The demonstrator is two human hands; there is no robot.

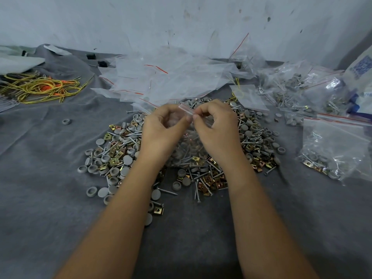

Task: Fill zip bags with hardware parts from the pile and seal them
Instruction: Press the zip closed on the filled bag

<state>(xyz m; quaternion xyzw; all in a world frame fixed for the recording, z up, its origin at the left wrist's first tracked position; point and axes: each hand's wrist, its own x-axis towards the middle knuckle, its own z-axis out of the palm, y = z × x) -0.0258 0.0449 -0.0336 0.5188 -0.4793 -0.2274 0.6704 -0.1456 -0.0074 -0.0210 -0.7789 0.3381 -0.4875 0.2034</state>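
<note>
Pinching the zip strip of a filled bag (188,150) between both hands: left hand (163,127) and right hand (216,125) meet thumb to thumb at the bag's top edge, each clamped on it. Strip runs left-right between my fingertips; the bag hangs below them, just above the pile (124,156) of screws, clips and grey caps. Neither hand nearer. Seal probably needs a run outward along that axis. Grey cloth covers the bench (50,198); empty bags (161,81) behind, filled bags (334,146) right, scuffed white wall (120,23) beyond.

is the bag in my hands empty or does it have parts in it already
It has parts in it. Screws and a brass clip show through the clear zip bag, which hangs between the left hand and right hand pinching its top.
</note>
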